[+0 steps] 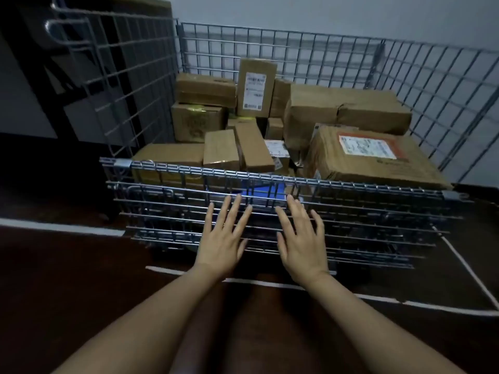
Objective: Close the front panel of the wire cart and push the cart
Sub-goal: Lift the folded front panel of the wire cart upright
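The wire cart (297, 109), full of boxes (348, 112), stands before us; its front panel (167, 211) hangs folded down. Our left hand (222, 238) and right hand (302, 244) lie open, flat on it. Fingers could get pinched between the wires if we lift carelessly.

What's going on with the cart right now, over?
Left hand and right hand open, fingers spread flat over the folded-down front panel. Wire cart full of cardboard boxes. Nothing blocking the hands.
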